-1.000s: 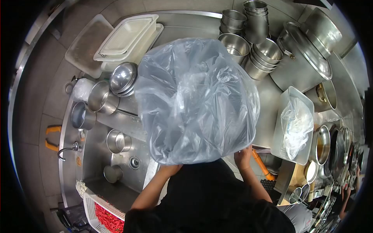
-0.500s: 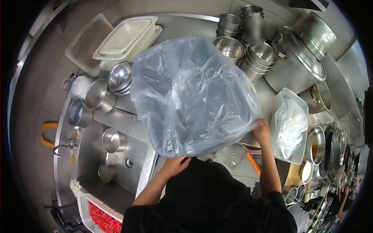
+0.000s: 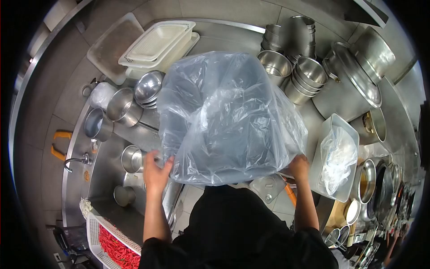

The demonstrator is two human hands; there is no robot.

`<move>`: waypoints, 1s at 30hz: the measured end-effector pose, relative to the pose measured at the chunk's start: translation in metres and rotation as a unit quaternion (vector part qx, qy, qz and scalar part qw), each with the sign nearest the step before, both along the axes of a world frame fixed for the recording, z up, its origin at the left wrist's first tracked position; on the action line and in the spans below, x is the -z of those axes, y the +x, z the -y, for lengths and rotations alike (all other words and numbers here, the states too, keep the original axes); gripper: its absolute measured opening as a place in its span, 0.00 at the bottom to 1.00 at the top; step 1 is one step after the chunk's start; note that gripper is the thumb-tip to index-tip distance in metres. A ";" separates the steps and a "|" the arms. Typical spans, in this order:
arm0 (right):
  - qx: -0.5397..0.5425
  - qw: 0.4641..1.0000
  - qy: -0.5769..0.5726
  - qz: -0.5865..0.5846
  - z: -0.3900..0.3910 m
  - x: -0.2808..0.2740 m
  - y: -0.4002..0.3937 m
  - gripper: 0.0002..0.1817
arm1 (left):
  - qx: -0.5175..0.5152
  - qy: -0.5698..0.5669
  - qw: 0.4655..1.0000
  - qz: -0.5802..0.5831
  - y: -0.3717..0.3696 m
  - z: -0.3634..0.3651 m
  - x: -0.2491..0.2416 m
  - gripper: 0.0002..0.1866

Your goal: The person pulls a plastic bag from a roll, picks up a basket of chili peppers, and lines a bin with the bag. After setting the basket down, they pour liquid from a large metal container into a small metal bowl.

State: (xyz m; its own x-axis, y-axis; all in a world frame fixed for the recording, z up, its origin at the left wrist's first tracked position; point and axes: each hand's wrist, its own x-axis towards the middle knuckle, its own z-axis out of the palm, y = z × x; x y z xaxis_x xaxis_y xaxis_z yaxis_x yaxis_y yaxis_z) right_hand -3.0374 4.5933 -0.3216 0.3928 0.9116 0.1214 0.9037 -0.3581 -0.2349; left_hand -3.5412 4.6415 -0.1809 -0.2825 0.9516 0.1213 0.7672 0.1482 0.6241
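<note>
A large clear plastic bag [image 3: 224,121] is spread in front of me over the steel counter, its near edge close to my body. It takes a boxy shape, but whatever is under or inside it cannot be made out. My left hand [image 3: 156,172] is at the bag's near left corner, thumb and fingers apart, the thumb close to the plastic. At the near right corner, my right hand [image 3: 299,167] has its fingers closed on the bag's edge, partly hidden by it. Loose plastic bulges out along the right side.
A steel sink [image 3: 105,179] with pots lies left, and a white basket of red chillies [image 3: 116,246] sits near left. Stacked steel pots [image 3: 309,74] and a big lidded pot [image 3: 340,94] stand back right. A plastic tub [image 3: 317,166] with crumpled bags is at right.
My left hand has let go of the bag's front edge and moved left to its corner. My right hand has slid slightly nearer. The bag sits more squarely, with its right side bulging.
</note>
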 end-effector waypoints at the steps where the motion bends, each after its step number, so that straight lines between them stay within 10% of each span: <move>1: 0.013 0.999 -0.045 0.013 0.002 -0.012 -0.003 0.11 | 0.024 0.077 0.996 -0.037 0.003 -0.006 -0.018 0.28; 6: -0.130 0.978 -0.122 -0.108 0.018 -0.145 0.005 0.20 | 0.251 0.215 0.914 -0.235 0.047 -0.064 -0.082 0.23; 10: -0.115 0.985 0.000 -0.129 -0.020 -0.266 -0.051 0.16 | 0.527 -0.089 0.801 -0.269 0.134 -0.092 -0.028 0.22; 13: -0.306 0.899 0.198 -0.242 -0.077 -0.286 -0.125 0.14 | 0.687 -0.136 0.690 -0.183 0.197 -0.077 0.069 0.23; 18: -0.414 0.897 -0.016 -0.156 -0.192 -0.193 -0.196 0.17 | 0.729 -0.170 0.649 -0.136 0.221 -0.091 0.049 0.17; 20: -0.358 0.889 -0.281 -0.037 -0.219 -0.130 -0.180 0.24 | 0.720 -0.146 0.627 -0.260 0.195 -0.101 0.009 0.09; 23: -0.351 0.889 -0.294 0.000 -0.230 -0.044 -0.151 0.36 | 0.608 -0.207 0.747 -0.170 0.159 -0.139 -0.076 0.07; 26: -0.360 0.886 -0.293 -0.021 -0.225 -0.044 -0.154 0.37 | 0.535 -0.164 0.800 -0.215 0.141 -0.202 -0.005 0.28; 30: -0.375 0.905 -0.199 -0.021 -0.219 -0.048 -0.163 0.29 | 0.293 -0.187 0.889 -0.298 0.114 -0.225 0.047 0.33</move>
